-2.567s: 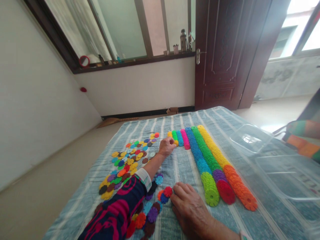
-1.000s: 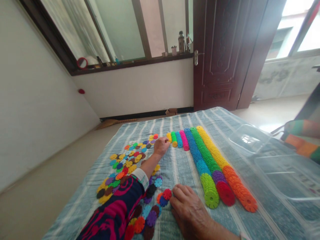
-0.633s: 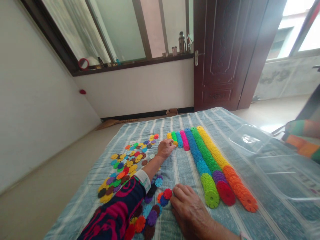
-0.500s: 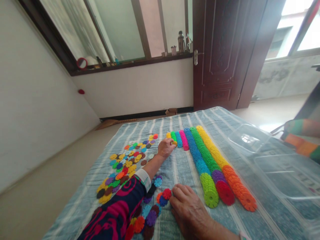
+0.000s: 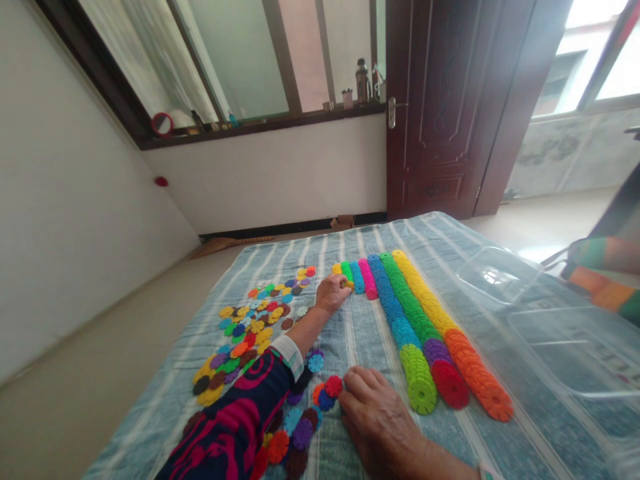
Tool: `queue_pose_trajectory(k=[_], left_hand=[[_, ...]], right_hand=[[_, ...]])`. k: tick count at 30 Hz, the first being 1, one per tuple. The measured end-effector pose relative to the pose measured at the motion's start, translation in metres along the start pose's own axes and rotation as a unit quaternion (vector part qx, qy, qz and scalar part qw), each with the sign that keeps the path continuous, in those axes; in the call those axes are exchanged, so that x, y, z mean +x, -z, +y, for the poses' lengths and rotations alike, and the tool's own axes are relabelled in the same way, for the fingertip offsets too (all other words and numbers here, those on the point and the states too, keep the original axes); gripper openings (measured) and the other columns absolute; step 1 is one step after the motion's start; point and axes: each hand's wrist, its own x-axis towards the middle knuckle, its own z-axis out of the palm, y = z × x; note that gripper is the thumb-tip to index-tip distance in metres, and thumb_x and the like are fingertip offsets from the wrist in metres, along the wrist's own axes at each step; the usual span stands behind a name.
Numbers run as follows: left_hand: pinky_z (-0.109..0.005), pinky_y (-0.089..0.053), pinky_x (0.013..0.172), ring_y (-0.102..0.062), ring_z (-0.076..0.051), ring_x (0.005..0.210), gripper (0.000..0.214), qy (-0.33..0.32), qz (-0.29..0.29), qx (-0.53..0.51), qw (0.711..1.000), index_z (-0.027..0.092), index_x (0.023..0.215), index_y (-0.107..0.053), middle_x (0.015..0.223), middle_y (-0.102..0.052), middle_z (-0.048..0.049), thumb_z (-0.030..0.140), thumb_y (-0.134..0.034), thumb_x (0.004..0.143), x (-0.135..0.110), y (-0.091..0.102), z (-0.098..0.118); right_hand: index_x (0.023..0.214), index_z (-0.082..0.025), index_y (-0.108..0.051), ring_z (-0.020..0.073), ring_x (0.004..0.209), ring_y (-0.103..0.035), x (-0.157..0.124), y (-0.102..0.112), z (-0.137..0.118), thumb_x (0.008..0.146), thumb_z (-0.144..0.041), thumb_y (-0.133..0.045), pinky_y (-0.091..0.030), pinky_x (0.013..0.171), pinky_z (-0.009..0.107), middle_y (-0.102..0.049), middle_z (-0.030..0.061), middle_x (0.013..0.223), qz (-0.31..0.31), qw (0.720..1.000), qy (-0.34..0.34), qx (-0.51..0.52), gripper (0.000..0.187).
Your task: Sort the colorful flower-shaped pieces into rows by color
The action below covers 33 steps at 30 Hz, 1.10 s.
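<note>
A: Position of the disc?

B: Yellow notched plastic disc at the near end of the short row of overlapping green plastic discs; just right of the fingertips of the left hand, touching or nearly so.

A: Fingers?

B: Left thumb and fingers drawn together there; cannot tell whether they grip the disc. Right hand palm down, fingers close together; whatever lies beneath is hidden. It rests just beside a small red plastic disc, well apart from the short row.

A: Row's long axis?

B: Away from the person, roughly along the cloth's stripes. Left hand nearer, coming in from the near left.

A: Edges, room?

B: Short blue plastic row hems it on the right. Blue-and-white striped cloth shows nearer the person, between the left forearm and the long blue-to-lime plastic row. Scattered multicoloured plastic discs lie left of the wrist.
</note>
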Motion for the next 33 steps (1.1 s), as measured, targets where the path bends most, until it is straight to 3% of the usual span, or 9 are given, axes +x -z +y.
queue_pose_trajectory(k=[33], left_hand=[[-0.025,-0.044,0.071,-0.061,-0.017,0.080,0.010,-0.010,0.018,0.020,1.000,0.017,0.083,-0.067,0.087,-0.066,-0.0044,0.015,-0.066,0.073,-0.007,0.001,0.009]], right_hand=[[0.093,-0.018,-0.059,0.0236,0.092,-0.053,0.000,0.001,-0.001,0.078,-0.011,-0.062,-0.046,0.079,0.038,-0.061,0.0056,0.094,0.002,1.000,0.000,-0.006,0.017]])
